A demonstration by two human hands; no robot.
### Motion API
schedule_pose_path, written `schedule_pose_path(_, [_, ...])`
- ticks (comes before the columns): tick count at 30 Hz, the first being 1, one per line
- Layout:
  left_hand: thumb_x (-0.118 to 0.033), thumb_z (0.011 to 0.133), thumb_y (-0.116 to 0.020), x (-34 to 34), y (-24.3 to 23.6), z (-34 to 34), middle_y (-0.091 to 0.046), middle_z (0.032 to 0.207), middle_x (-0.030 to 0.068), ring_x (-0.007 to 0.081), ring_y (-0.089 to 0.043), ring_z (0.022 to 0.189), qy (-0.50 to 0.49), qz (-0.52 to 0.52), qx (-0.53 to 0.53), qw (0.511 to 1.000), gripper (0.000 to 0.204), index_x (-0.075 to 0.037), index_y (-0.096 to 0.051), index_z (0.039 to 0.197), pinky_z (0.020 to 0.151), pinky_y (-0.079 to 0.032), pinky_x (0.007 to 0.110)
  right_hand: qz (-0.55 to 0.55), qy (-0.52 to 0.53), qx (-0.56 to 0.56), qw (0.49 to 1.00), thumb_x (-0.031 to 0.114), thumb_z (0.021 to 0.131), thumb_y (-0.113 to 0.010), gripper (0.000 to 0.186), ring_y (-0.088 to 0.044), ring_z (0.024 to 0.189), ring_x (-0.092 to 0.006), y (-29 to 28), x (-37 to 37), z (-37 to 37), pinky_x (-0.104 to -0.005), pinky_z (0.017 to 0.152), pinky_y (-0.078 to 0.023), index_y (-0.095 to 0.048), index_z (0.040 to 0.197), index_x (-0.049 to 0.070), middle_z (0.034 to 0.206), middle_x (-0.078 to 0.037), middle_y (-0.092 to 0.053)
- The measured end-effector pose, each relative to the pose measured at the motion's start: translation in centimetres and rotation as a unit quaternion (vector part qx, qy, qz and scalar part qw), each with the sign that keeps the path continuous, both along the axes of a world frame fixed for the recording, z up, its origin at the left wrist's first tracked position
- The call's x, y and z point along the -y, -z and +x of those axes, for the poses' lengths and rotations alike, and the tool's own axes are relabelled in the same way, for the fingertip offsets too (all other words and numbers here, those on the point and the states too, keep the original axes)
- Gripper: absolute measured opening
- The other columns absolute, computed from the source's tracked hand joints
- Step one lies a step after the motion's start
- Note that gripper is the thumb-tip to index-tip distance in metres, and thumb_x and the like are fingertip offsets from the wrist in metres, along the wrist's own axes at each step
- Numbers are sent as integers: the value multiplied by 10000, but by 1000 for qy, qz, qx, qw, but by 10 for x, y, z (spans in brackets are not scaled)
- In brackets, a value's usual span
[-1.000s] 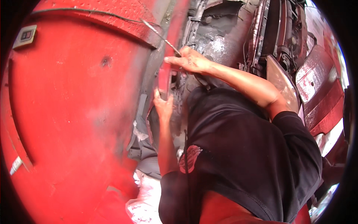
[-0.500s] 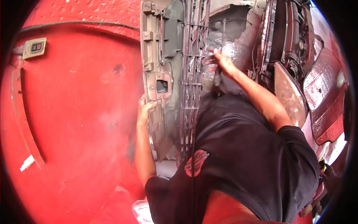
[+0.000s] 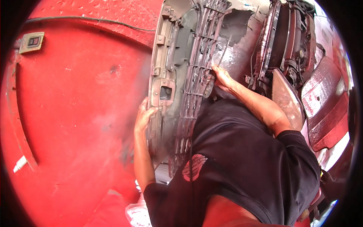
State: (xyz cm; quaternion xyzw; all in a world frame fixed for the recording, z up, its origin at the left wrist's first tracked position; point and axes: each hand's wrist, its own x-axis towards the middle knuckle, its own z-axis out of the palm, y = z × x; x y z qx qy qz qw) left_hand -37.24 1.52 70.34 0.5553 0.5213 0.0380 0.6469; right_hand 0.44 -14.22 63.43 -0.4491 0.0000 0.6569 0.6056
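Note:
A long dusty car bumper [image 3: 181,62] stands on end in front of me, its inner side showing brackets, a square opening and a dark slatted grille [image 3: 200,72]. My left hand [image 3: 143,115] is closed on the bumper's left edge below the square opening, thumb on the face. At the right side, by the grille, my right hand [image 3: 223,76] is closed against the edge; its fingertips are partly hidden behind it. The bumper's lower end passes beside my dark shirt, where the view is hazy.
On the left rises a red wall [image 3: 87,90] with a switch box [image 3: 31,42] and a cable. To the right stand a car's exposed front frame [image 3: 291,38], a headlight [image 3: 286,100] and a curved reddish panel [image 3: 326,102]. A plastic bag [image 3: 138,215] lies at the bottom.
My right hand has come down from the air onto the right side of the bumper. The bumper's top has leaned to the right, while my left hand keeps its hold.

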Motion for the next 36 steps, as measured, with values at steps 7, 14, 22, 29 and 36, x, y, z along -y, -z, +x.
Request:
schedule_pose_path(7, [-308, 736, -764, 7, -11, 7, -349, 1513, 250, 309, -343, 1419, 7, 15, -19, 1000, 932, 66, -354, 1485, 1137, -322, 384, -64, 9, 3, 998, 429, 1054, -441, 423, -645, 849, -250, 12, 6, 1, -417, 748, -560, -569, 1286, 100, 1083, -92, -645])
schedule_pose_path(14, [-432, 816, -741, 4, -39, 20, -465, 1424, 222, 278, -546, 1234, 14, 40, -24, 999, 915, 119, -370, 1446, 1048, -420, 389, -74, 18, 13, 997, 425, 1041, -456, 403, -636, 716, -203, -9, 7, -7, -383, 624, -556, -627, 1031, 60, 814, -80, -648])
schedule_pose_path(22, [-448, 923, -644, -2, -57, 33, -441, 1483, 209, 272, -403, 1384, 18, 26, 6, 999, 837, 110, -342, 1469, 1143, -304, 365, -69, 21, -25, 997, 442, 1029, -490, 467, -620, 783, -221, -1, 11, -8, -430, 760, -559, -584, 1157, 2, 991, -138, -660])
schedule_pose_path(29, [-464, 919, -645, -4, -41, 24, -326, 1555, 237, 272, -308, 1447, 9, -2, 21, 1000, 898, 122, -274, 1491, 1177, -256, 369, -79, 44, -33, 995, 416, 998, -570, 416, -601, 784, -216, 13, 19, -7, -400, 761, -533, -554, 1153, 30, 1028, -136, -655])
schedule_pose_path(36, [-387, 852, -704, -4, -54, 41, -403, 1488, 228, 239, -495, 1271, 67, 29, 19, 997, 916, 109, -282, 1496, 1029, -409, 333, -97, 59, -20, 993, 411, 1001, -565, 352, -604, 759, -219, 17, 20, -10, -447, 728, -520, -568, 1121, 80, 892, -85, -627])
